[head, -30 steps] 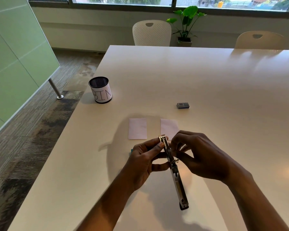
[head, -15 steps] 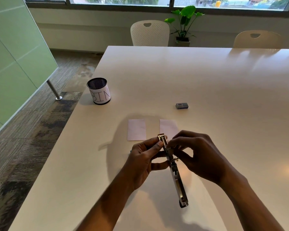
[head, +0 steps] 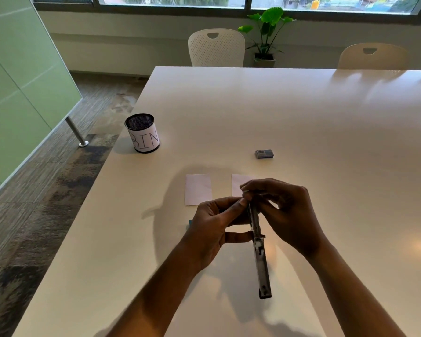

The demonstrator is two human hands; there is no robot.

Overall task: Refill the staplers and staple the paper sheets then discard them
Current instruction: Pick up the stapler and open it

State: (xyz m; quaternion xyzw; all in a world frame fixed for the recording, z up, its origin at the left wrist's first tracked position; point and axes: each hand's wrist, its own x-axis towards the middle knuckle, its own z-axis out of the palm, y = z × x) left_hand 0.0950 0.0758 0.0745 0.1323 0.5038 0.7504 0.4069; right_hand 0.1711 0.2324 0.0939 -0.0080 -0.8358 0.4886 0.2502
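Above table centre, left hand grips opened stapler; right hand pinches its far tip. 2 sheets at 12 o'clock, bin at 10 o'clock.

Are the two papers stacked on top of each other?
No, the left paper and the right paper lie side by side, apart.

Metal stapler swung open, lengthwise, two pale paper sheets flat beyond
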